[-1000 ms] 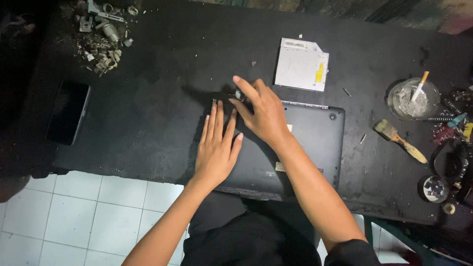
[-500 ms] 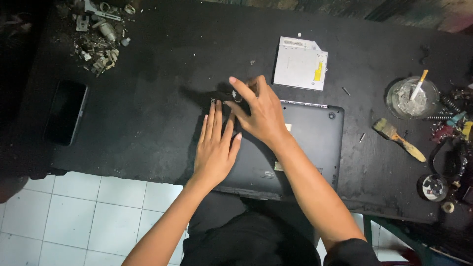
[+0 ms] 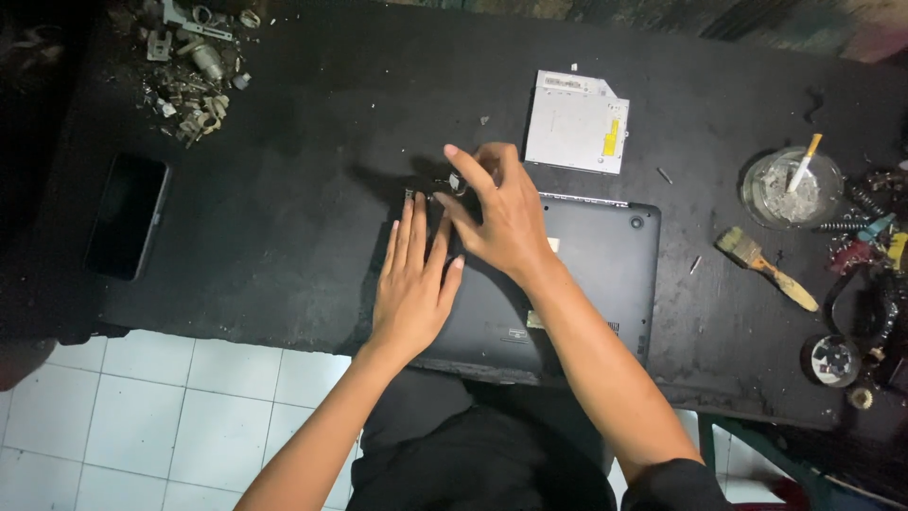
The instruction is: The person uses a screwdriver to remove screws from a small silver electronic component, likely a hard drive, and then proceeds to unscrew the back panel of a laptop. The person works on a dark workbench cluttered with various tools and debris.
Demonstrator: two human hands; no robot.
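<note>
Two hands worked on the laptop [image 3: 567, 274], which lay shut and bottom-up at the table's [image 3: 284, 237] near edge. Nearest, the left hand [image 3: 411, 284] rested flat on the laptop's left end, fingers straight and together, gripping nothing. Just beyond it, the right hand [image 3: 497, 213] hovered over the laptop's far-left corner, forefinger and thumb pinched on a small metal part [image 3: 455, 182]; what it was I could not tell. Past the laptop's far edge lay a silver drive [image 3: 577, 121]; to the laptop's right, a brush [image 3: 764, 268] and an ashtray [image 3: 791, 185]; well left, a phone [image 3: 125, 216]. A loose pinch could drop that small part onto the dark, littered table, where it might get lost.
</note>
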